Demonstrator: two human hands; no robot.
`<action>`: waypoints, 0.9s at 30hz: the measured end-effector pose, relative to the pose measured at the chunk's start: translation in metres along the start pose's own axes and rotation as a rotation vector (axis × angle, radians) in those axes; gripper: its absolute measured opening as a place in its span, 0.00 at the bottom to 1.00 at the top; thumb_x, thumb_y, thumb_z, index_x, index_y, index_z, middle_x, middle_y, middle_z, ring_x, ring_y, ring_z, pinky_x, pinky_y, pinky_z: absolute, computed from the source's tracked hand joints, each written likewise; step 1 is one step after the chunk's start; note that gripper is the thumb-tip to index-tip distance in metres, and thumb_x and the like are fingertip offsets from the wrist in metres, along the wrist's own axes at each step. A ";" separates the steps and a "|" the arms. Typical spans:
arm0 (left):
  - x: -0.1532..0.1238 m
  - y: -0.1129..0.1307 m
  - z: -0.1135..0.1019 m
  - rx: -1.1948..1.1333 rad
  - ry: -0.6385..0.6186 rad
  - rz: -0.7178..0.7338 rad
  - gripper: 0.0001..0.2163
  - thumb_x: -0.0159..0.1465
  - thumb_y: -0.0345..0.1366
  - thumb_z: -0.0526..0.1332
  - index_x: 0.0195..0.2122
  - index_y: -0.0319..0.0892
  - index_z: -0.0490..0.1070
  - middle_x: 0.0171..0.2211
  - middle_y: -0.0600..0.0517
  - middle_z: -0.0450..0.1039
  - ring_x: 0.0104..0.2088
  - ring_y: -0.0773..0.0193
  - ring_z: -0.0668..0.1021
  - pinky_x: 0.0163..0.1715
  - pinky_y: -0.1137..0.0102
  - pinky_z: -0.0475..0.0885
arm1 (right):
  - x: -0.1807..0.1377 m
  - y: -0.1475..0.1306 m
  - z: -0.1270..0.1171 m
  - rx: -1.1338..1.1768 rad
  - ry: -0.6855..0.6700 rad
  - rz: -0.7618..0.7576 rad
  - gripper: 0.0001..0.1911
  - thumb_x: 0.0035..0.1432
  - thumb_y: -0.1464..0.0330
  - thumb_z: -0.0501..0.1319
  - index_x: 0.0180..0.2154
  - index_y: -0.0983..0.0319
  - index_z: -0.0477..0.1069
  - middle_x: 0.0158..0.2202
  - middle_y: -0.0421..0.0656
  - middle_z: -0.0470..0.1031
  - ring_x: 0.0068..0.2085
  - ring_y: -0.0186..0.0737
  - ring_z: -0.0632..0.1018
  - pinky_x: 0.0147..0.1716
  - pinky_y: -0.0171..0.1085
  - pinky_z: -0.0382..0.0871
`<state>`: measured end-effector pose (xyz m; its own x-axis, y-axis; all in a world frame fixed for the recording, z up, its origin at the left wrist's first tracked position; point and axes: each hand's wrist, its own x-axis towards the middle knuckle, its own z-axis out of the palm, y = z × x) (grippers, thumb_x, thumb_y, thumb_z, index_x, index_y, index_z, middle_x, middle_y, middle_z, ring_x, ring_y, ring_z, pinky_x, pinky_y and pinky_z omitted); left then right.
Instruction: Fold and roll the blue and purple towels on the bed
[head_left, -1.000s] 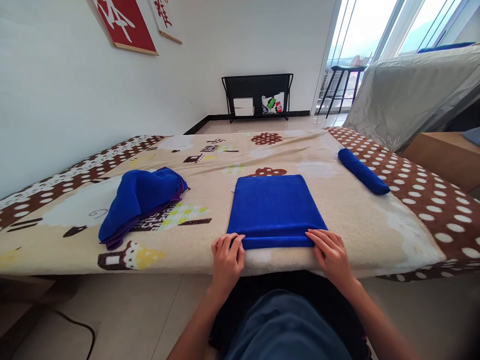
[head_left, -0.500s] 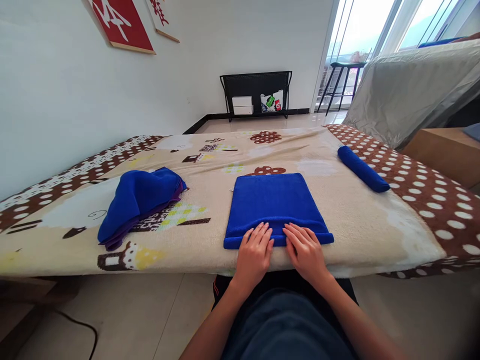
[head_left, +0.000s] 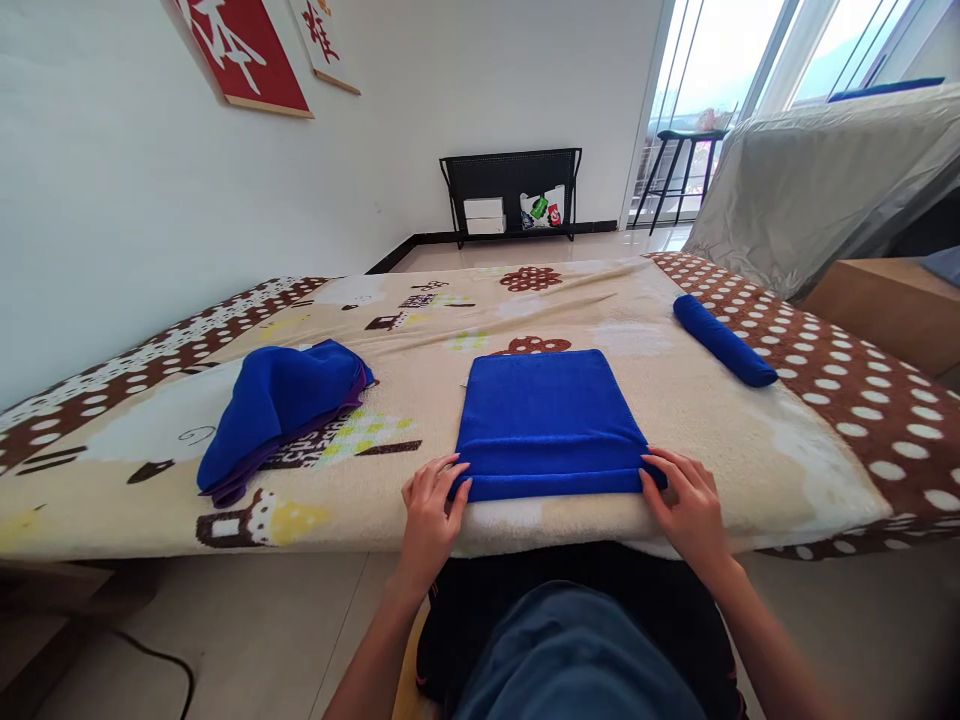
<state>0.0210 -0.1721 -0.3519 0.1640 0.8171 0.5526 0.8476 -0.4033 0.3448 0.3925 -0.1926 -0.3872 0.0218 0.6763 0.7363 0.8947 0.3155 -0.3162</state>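
Observation:
A blue towel [head_left: 551,400] lies flat in front of me, its near edge turned over into a narrow rolled strip. My left hand [head_left: 435,500] pinches the left end of that strip between thumb and fingers. At the opposite end, my right hand [head_left: 686,500] grips the strip's right corner the same way. To the right lies a rolled blue towel [head_left: 724,340], apart from both hands. A loose heap of blue towels [head_left: 281,400] with a purple one [head_left: 232,490] beneath rests to the left.
Under everything is a cream patterned blanket [head_left: 420,380] with brown dotted borders. A black rack [head_left: 511,190] holding white boxes stands by the far wall. At right are a covered piece of furniture [head_left: 817,190], a cardboard box [head_left: 877,310] and a stool [head_left: 679,165].
Both hands have moved apart from the middle of the rolled strip out to its two ends. From lying flat on it, their fingers now pinch its corners.

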 end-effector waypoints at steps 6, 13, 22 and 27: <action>-0.001 -0.019 -0.019 -0.118 -0.119 -0.033 0.08 0.69 0.42 0.57 0.41 0.47 0.72 0.46 0.49 0.72 0.50 0.56 0.73 0.52 0.59 0.66 | -0.004 0.023 -0.017 0.106 -0.088 0.008 0.09 0.64 0.61 0.61 0.43 0.55 0.75 0.46 0.44 0.77 0.46 0.45 0.77 0.50 0.47 0.68; -0.001 -0.022 -0.019 -0.090 -0.203 -0.073 0.10 0.71 0.42 0.52 0.39 0.45 0.70 0.54 0.47 0.67 0.55 0.53 0.69 0.55 0.55 0.63 | -0.002 0.028 -0.019 0.092 -0.217 0.031 0.10 0.66 0.59 0.57 0.41 0.57 0.71 0.48 0.45 0.75 0.49 0.46 0.75 0.50 0.47 0.65; -0.006 -0.009 -0.001 0.044 0.095 0.059 0.08 0.69 0.31 0.55 0.44 0.46 0.72 0.50 0.45 0.71 0.53 0.53 0.72 0.52 0.57 0.64 | -0.001 0.019 -0.007 0.012 -0.003 -0.023 0.06 0.64 0.64 0.61 0.43 0.56 0.73 0.47 0.45 0.75 0.47 0.44 0.76 0.48 0.45 0.66; -0.015 -0.020 -0.005 0.029 0.001 0.206 0.14 0.67 0.28 0.55 0.51 0.47 0.71 0.46 0.48 0.76 0.50 0.56 0.75 0.52 0.59 0.65 | -0.007 0.028 -0.017 0.033 -0.090 -0.093 0.11 0.64 0.65 0.61 0.48 0.53 0.75 0.49 0.44 0.75 0.47 0.44 0.76 0.48 0.45 0.67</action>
<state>-0.0015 -0.1782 -0.3631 0.3353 0.7180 0.6100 0.8105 -0.5499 0.2018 0.4246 -0.1997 -0.3909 -0.1022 0.6996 0.7072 0.8759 0.4003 -0.2694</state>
